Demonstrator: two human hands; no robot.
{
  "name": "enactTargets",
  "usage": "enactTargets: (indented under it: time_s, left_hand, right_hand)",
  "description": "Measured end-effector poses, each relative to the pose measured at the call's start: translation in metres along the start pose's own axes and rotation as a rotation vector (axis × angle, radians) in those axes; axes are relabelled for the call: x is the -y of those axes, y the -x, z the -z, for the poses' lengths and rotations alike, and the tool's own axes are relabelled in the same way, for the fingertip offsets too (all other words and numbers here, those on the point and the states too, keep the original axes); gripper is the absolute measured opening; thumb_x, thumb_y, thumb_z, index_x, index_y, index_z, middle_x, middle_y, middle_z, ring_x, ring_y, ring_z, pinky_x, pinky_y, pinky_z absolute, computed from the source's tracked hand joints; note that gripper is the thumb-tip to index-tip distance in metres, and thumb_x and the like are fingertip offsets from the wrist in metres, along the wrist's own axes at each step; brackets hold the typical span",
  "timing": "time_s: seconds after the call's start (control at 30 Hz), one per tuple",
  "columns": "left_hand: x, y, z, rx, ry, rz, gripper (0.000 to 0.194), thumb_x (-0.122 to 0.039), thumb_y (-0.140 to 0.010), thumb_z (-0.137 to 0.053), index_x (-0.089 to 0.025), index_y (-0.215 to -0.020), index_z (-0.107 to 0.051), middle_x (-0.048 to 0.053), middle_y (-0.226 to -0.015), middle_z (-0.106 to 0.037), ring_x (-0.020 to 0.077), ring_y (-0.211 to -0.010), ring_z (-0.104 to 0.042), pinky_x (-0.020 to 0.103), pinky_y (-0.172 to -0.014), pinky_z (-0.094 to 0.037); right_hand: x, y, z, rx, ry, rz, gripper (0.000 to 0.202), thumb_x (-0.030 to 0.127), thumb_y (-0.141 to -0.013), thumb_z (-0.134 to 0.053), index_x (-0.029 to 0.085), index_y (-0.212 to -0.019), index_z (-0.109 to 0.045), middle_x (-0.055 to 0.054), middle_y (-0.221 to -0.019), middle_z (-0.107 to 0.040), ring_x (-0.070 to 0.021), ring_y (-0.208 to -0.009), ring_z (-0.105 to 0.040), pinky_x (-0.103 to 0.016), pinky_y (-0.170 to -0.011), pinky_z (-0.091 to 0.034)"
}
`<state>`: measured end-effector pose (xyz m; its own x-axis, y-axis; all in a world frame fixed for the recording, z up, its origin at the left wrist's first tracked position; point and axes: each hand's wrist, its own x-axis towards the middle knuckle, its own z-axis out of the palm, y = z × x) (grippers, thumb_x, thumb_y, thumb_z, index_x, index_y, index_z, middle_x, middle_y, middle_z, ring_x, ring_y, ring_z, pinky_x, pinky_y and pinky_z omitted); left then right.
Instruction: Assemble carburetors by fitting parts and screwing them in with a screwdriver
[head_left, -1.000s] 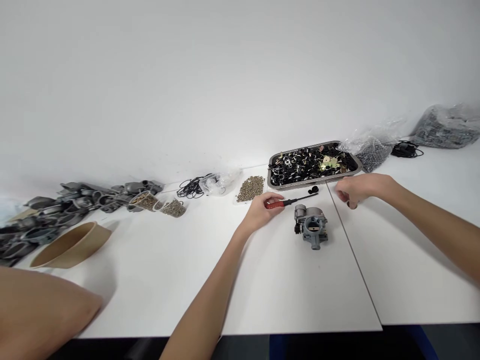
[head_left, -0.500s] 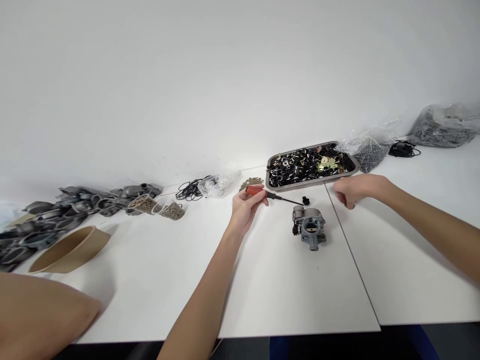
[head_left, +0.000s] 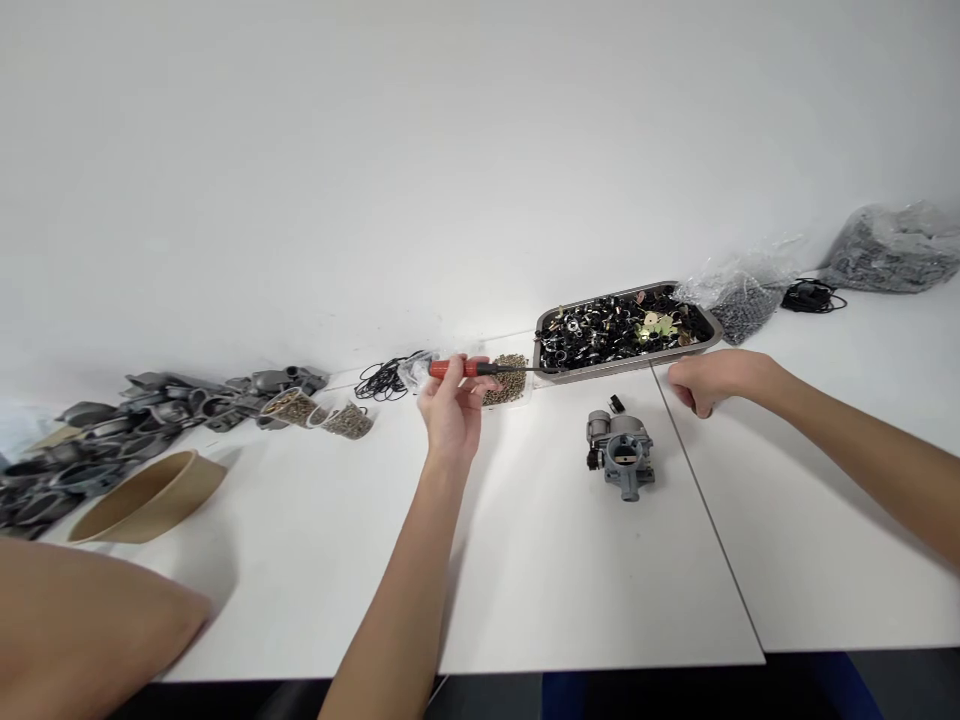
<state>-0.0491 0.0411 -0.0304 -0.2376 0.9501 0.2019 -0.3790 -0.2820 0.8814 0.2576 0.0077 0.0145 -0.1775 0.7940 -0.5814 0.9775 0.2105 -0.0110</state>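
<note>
A: What does the head view show?

B: A left hand (head_left: 455, 410) grips a red-handled screwdriver (head_left: 452, 369) near the centre of the frame, its shaft (head_left: 525, 370) pointing right, across a heap of brass-coloured fittings (head_left: 510, 390), toward the near-left corner of a metal tray (head_left: 637, 364). A carburetor (head_left: 626, 455) stands right of centre on a white worktop (head_left: 570, 580), untouched.

A: And the right hand (head_left: 701, 382)?

B: Curled, fingers tucked under, just right of the seam (head_left: 711, 520). Whether something small is pinched inside cannot be told; if so, a loosened finger could drop it.

A: Where does the risk lie?

B: Chiefly with the screwdriver. Lightly held by the fingers, it could roll in the grip; a dipping shaft might catch the tray or scatter the fittings. Whether it touches the tray cannot be made out.

A: The carburetor?

B: A small black part (head_left: 616, 404) lies loose just above it in the frame. A sweep of the left forearm (head_left: 405, 565) could knock that part away or topple the carburetor, whose uneven body probably gives poor footing.

A: Farther left?

B: Clear cups (head_left: 349, 421) of small hardware, which a bump might spill.
</note>
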Motion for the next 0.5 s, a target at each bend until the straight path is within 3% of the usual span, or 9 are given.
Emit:
enactTargets:
  time_s: [0.13,0.2,0.5]
  left_hand:
    - [-0.006,-0.004,0.004,-0.211,-0.178,-0.294,0.024,-0.034,-0.077,-0.068,-0.016,-0.075,-0.051,-0.002,-0.061,-0.061,0.0079,-0.036,-0.047,0.023,-0.038,-0.04]
    - [-0.006,-0.005,0.005,-0.275,-0.254,-0.371,0.023,-0.033,-0.076,-0.066,-0.017,-0.074,-0.049,-0.004,-0.058,-0.057,0.0069,-0.034,-0.043,0.022,-0.034,-0.034]
    - [0.005,-0.004,0.009,-0.248,-0.338,-0.345,0.023,-0.034,-0.077,-0.064,-0.017,-0.077,-0.049,-0.003,-0.064,-0.059,0.008,-0.038,-0.049,0.024,-0.039,-0.043]
  right_hand:
    - [-0.001,-0.001,0.0,0.002,0.012,-0.001,0.016,0.003,-0.065,-0.062,0.014,-0.078,-0.061,-0.009,-0.1,-0.064,-0.0145,-0.063,-0.055,-0.026,-0.054,-0.036]
    - [-0.001,0.0,0.0,-0.001,0.018,0.0,0.018,0.003,-0.065,-0.061,0.014,-0.079,-0.062,-0.009,-0.099,-0.064,-0.0154,-0.065,-0.056,-0.026,-0.055,-0.036]
    - [0.001,0.002,0.0,-0.01,0.018,-0.009,0.023,0.003,-0.065,-0.06,0.013,-0.084,-0.064,-0.009,-0.101,-0.064,-0.0147,-0.065,-0.056,-0.025,-0.055,-0.035]
